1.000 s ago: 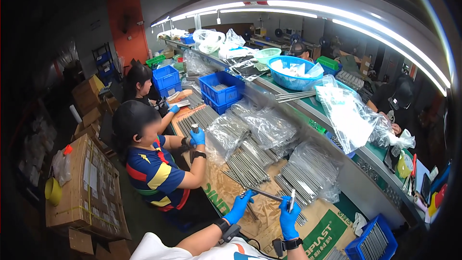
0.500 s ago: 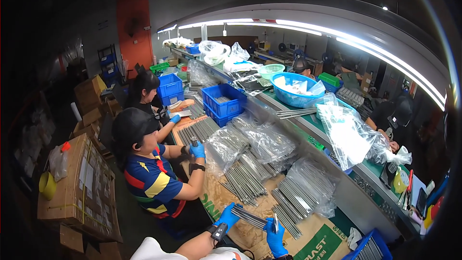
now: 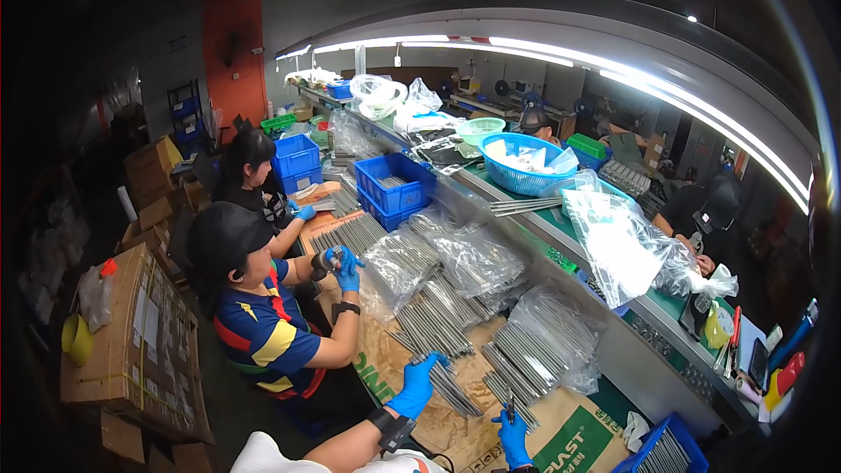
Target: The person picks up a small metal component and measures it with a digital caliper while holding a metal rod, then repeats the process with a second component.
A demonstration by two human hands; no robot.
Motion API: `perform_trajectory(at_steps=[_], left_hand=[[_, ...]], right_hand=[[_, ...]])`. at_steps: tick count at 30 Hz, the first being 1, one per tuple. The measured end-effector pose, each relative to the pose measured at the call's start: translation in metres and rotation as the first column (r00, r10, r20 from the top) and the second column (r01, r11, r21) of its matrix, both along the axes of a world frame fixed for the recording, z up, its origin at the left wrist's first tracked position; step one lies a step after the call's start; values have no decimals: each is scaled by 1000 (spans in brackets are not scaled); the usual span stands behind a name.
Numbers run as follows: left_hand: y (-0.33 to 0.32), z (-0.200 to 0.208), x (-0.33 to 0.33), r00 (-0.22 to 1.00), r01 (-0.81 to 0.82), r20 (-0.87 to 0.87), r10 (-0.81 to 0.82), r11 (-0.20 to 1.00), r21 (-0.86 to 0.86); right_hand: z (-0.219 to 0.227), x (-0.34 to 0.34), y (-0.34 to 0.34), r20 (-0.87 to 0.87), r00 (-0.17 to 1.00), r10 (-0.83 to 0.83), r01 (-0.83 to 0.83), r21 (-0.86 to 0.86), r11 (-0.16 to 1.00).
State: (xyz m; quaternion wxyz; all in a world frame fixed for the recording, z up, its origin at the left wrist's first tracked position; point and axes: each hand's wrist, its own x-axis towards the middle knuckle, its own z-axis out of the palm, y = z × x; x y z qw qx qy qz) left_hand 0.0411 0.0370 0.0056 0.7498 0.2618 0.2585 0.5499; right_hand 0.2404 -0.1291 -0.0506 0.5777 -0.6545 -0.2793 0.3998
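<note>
Both blue-gloved hands have dropped lower. Left hand (image 3: 413,385) now wraps a bundle of thin metal rods (image 3: 448,383) near the workbench's (image 3: 561,438) front edge; right hand (image 3: 512,428) pinches one rod. Rods look stiff, slippery; grip mid-length.

Blue gloves on the left hand (image 3: 414,385) and right hand (image 3: 512,434); silvery-grey metal rods (image 3: 451,383); brown paper sheet (image 3: 438,425) with green print; blue crates (image 3: 394,182); navy shirt (image 3: 263,333) striped red and yellow
</note>
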Motion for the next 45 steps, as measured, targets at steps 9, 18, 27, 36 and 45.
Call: perform_trajectory(at_steps=[9, 18, 27, 36, 45], left_hand=[[-52, 13, 12, 871, 214, -490, -40, 928, 305], [-19, -32, 6, 800, 312, -599, -42, 881, 355], [-53, -19, 6, 773, 394, -613, -164, 881, 260], [-50, -14, 7, 766, 409, -615, -188, 880, 240], [-51, -10, 6, 769, 400, -606, -202, 893, 209]], right_hand=[[-18, 9, -3, 82, 997, -9, 5, 47, 999], [39, -1, 23, 498, 865, 64, -108, 60, 992], [113, -25, 6, 770, 626, 124, -44, -124, 991], [123, -27, 9, 737, 645, 202, -65, -211, 975], [119, -24, 6, 778, 589, 220, -92, -206, 974]])
